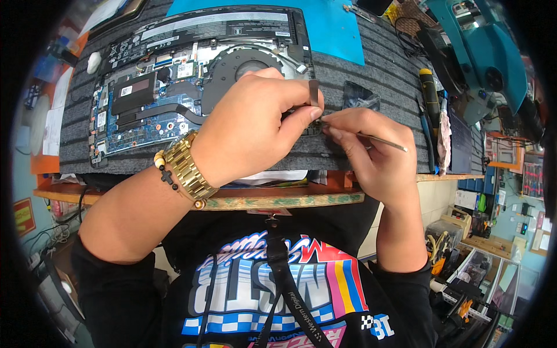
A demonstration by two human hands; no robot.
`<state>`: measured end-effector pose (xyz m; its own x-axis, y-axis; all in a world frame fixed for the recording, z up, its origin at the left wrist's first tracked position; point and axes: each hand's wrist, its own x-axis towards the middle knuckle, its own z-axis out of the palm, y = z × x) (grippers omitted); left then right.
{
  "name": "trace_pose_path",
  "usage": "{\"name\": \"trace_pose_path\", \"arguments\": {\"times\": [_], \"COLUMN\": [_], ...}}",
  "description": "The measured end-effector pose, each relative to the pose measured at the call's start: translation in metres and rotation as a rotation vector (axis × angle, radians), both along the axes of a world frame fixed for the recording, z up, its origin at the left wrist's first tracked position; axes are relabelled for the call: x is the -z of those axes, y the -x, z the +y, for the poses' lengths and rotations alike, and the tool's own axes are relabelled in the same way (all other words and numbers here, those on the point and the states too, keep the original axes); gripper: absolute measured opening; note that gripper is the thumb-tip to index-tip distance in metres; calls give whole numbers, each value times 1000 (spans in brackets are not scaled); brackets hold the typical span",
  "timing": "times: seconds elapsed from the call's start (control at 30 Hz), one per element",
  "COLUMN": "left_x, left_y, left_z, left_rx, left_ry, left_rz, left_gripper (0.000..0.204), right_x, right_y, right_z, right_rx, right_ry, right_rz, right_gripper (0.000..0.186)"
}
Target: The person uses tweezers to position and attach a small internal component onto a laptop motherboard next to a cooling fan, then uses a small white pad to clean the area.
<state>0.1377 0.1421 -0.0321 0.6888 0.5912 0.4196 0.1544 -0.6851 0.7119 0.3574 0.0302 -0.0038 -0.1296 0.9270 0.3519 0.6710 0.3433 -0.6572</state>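
Note:
An opened laptop [191, 87] lies on the bench with its insides exposed. Its blue circuit board [136, 136], black battery [232, 29] and dark round fan [226, 66] show. Over its right corner, my left hand [261, 119] is closed, thumb and forefinger pinching a short dark flat strip [314, 93] that stands up between them. Just to the right, my right hand [377, 145] grips a thin metal tool [383, 141] like a pencil. Its working end meets a small dark part [313, 129] by my left fingertips; what exactly it touches is hidden.
The ribbed grey mat [336, 153] covers the bench, with a blue sheet [333, 35] at the back. A small dark bag [360, 94] lies beyond my right hand. Screwdrivers [429, 98] and a teal microscope-like stand [481, 52] are at right. The wooden bench edge [284, 201] runs beneath my forearms.

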Motion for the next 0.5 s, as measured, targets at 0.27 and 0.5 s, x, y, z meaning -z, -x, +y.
{"name": "trace_pose_path", "arguments": {"times": [0.27, 0.5], "left_x": [3, 5], "left_y": [1, 0], "left_z": [1, 2], "left_rx": [26, 24], "left_ry": [-17, -21], "left_rz": [-13, -14], "left_gripper": [10, 11], "right_x": [-16, -15], "right_y": [-1, -17], "right_z": [7, 23], "right_rx": [35, -153], "right_ry": [136, 150], "right_rz": [-78, 14], "right_gripper": [12, 14]}}
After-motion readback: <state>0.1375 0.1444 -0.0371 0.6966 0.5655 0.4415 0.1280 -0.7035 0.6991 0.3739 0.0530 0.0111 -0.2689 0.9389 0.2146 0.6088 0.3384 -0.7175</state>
